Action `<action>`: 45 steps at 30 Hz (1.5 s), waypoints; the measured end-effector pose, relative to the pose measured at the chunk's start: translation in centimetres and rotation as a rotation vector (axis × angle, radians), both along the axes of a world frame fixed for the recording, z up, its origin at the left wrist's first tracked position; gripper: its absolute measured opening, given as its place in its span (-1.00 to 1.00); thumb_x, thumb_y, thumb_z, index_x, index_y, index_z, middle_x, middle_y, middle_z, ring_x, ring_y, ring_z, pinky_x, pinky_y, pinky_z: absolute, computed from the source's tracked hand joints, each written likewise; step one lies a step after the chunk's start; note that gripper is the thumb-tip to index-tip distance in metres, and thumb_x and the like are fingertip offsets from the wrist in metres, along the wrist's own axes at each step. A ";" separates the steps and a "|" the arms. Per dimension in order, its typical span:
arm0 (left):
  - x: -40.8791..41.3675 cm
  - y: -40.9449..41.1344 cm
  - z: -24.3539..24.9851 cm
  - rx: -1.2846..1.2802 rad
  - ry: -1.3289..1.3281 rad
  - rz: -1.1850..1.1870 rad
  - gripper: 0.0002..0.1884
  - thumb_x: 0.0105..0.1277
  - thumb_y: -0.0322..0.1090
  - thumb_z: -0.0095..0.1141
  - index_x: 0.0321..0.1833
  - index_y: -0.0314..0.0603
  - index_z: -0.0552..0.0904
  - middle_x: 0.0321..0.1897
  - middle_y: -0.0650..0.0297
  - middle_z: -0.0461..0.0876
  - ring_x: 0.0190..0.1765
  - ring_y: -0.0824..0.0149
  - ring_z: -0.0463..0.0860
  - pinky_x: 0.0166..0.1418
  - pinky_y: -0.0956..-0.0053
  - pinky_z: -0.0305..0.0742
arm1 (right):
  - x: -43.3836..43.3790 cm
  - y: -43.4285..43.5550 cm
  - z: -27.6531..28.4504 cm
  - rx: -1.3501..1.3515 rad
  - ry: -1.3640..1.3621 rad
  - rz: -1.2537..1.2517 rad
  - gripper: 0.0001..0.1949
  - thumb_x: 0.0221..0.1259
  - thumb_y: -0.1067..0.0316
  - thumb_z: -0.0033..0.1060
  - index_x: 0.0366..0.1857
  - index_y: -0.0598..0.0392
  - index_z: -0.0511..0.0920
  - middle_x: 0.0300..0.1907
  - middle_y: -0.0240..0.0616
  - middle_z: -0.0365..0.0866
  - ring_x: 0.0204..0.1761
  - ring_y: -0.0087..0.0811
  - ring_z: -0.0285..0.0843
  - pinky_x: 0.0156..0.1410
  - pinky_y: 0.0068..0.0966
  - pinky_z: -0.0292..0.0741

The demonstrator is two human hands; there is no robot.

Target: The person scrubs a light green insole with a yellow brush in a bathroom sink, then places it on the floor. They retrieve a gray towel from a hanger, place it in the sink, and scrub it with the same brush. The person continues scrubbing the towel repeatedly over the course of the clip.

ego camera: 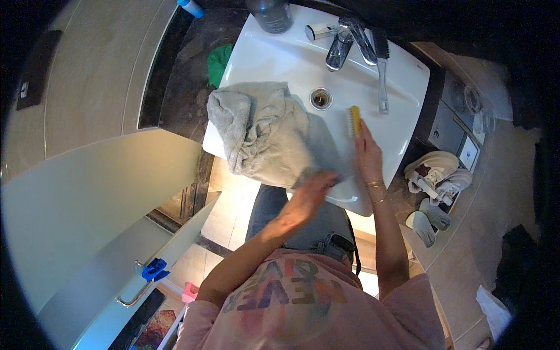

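My right hand (368,153) grips a small yellow scrub brush (357,120) with pale bristles, held over the right part of the white washbasin (280,54). My left hand (311,192), blurred, is above the basin's front edge beside a crumpled grey towel (267,131). Something dark shows at its fingertips, but I cannot tell whether the hand holds it. The towel lies over the left side of the basin and its rim. Behind the brush is the round metal drain (321,99). A long-handled grey brush (383,78) with dark bristles rests beside the chrome faucet (343,43).
A dark bottle (271,17) stands at the basin's back left. A green cloth (219,64) lies on the dark counter (183,70). To the right are light-coloured sneakers (435,175) and a pair of insoles (428,221). An open glass door (131,262) with a metal handle stands at lower left.
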State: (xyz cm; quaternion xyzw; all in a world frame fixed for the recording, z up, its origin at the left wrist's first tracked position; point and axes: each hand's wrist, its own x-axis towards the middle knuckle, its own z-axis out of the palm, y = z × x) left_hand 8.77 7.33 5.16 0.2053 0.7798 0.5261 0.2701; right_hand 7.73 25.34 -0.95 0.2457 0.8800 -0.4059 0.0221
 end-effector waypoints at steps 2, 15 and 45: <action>0.3 0.9 -0.2 -0.073 0.014 -0.081 -0.65 0.07 -0.60 -0.06 -0.03 -0.23 0.43 -0.14 0.05 0.45 -0.14 0.02 0.46 -0.02 0.26 0.38 | 0.3 1.0 0.8 0.001 -0.007 -0.079 -0.56 0.23 0.15 -0.13 0.19 -0.06 0.23 -0.34 0.01 0.54 -0.36 -0.18 0.54 -0.26 -0.39 0.42; -6.3 -7.6 -1.4 -0.576 0.672 -0.081 -0.79 0.05 -0.47 0.05 -0.20 -0.25 0.54 -0.06 0.10 0.48 0.04 0.07 0.43 0.10 0.25 0.30 | 2.7 -4.8 1.0 0.140 -0.153 0.300 -0.55 0.18 0.15 -0.12 0.18 -0.14 0.20 -0.43 -0.06 0.46 -0.43 -0.11 0.50 -0.36 -0.25 0.47; -6.2 -9.1 -1.1 -0.822 0.718 -0.014 -0.88 -0.01 -0.34 0.13 -0.39 -0.11 0.55 -0.33 0.31 0.46 -0.11 0.26 0.42 0.17 0.09 0.11 | 2.2 -9.4 0.8 0.365 -0.171 0.537 -0.52 0.12 0.13 -0.05 0.18 -0.22 0.22 -0.50 -0.17 0.46 -0.54 -0.21 0.52 -0.51 -0.32 0.47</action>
